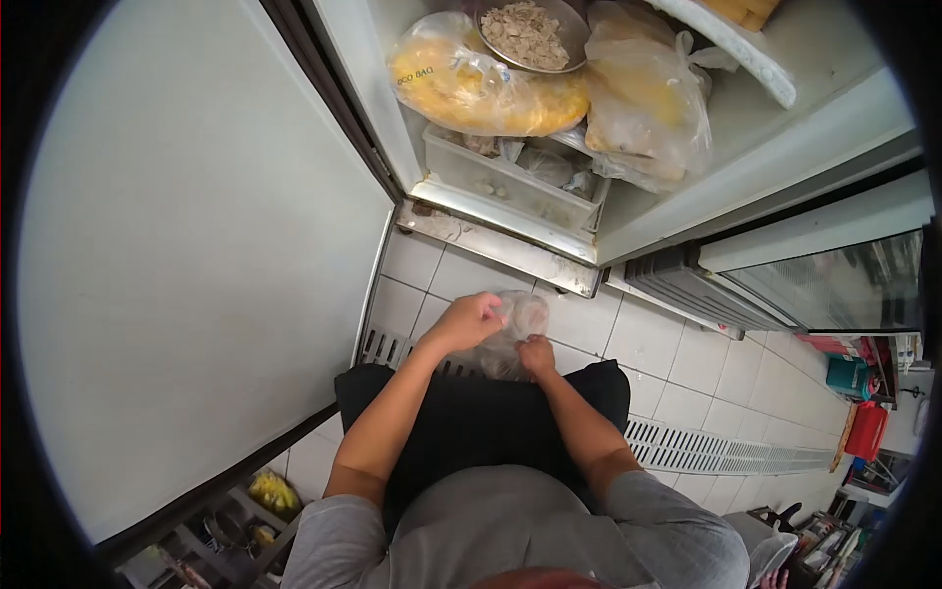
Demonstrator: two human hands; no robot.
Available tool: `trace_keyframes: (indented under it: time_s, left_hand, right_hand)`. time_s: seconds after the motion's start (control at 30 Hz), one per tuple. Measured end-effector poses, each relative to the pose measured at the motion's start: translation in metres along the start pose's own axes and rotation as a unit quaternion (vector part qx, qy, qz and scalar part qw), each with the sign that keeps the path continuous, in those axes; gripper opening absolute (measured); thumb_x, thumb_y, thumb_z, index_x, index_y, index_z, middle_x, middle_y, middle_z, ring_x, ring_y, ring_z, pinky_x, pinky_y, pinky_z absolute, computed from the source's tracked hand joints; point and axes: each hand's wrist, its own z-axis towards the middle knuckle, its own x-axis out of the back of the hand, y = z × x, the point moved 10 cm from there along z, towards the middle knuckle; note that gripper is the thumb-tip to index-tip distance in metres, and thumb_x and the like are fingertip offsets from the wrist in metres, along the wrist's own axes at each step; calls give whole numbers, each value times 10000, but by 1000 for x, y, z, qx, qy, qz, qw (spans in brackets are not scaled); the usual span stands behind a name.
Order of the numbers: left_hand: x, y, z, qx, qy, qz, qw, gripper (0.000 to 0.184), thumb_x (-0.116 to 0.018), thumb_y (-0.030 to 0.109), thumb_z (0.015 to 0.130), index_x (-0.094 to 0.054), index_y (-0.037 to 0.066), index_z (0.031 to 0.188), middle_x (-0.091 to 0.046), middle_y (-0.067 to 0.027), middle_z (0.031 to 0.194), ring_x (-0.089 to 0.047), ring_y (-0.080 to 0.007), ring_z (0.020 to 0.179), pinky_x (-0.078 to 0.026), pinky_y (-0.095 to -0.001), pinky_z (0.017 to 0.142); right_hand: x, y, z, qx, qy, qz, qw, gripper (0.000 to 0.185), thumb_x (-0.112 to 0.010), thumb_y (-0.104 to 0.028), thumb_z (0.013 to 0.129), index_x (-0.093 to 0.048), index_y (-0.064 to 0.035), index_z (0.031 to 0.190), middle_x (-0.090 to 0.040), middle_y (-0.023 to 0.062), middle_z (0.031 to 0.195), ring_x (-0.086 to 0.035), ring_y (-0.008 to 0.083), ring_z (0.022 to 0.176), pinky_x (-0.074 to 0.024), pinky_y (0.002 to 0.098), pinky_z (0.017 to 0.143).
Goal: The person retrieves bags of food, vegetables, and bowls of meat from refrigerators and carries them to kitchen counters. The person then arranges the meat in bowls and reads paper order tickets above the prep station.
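Note:
Above the tiled floor, just beyond my knees, a clear plastic bag (505, 361) hangs between my two hands. Its contents look pale and pinkish but are too small to make out. My left hand (466, 323) is at the bag's upper left, with its fingers curled against the plastic. On the right side, my right hand (536, 356) pinches the bag with closed fingers.
An open fridge (510, 228) stands ahead, holding a bag of yellow food (481, 83), a metal bowl of pale pieces (525, 34), another filled bag (648, 93) and a plastic bin (510, 185). Its door (206, 226) fills the left. A person's hand (775, 579) shows bottom right.

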Motion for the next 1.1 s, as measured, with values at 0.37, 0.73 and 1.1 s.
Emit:
trace_keyframes:
  time_s: [0.37, 0.73, 1.1]
  left_hand:
    - [7, -26, 20, -39, 51, 53, 997, 474, -722, 293, 868, -608, -22, 1203, -700, -136, 937, -668, -222, 863, -527, -339, 790]
    - [57, -25, -25, -41, 144, 36, 988, 503, -726, 330, 849, -629, -41, 1174, -712, -164, 919, -683, -270, 842, -534, -365, 779]
    - [73, -23, -37, -60, 182, 26, 981, 469, -728, 303, 858, -626, -34, 1169, -701, -141, 896, -663, -216, 806, -529, -338, 751]
  right_hand:
    - [-91, -2, 41, 276, -144, -323, 894, 347, -581, -319, 822, -728, -26, 935, -691, 226, 1058, -661, 392, 978, -501, 436, 936]
    - [272, -350, -143, 550, 284, 22, 785, 393, -743, -265, 798, -647, -68, 1124, -682, 145, 979, -658, 320, 877, -522, 413, 797]
    - [375, -469, -92, 493, 407, -103, 762, 171, -665, -218, 794, -701, -70, 872, -700, 160, 931, -648, 377, 929, -527, 475, 801]
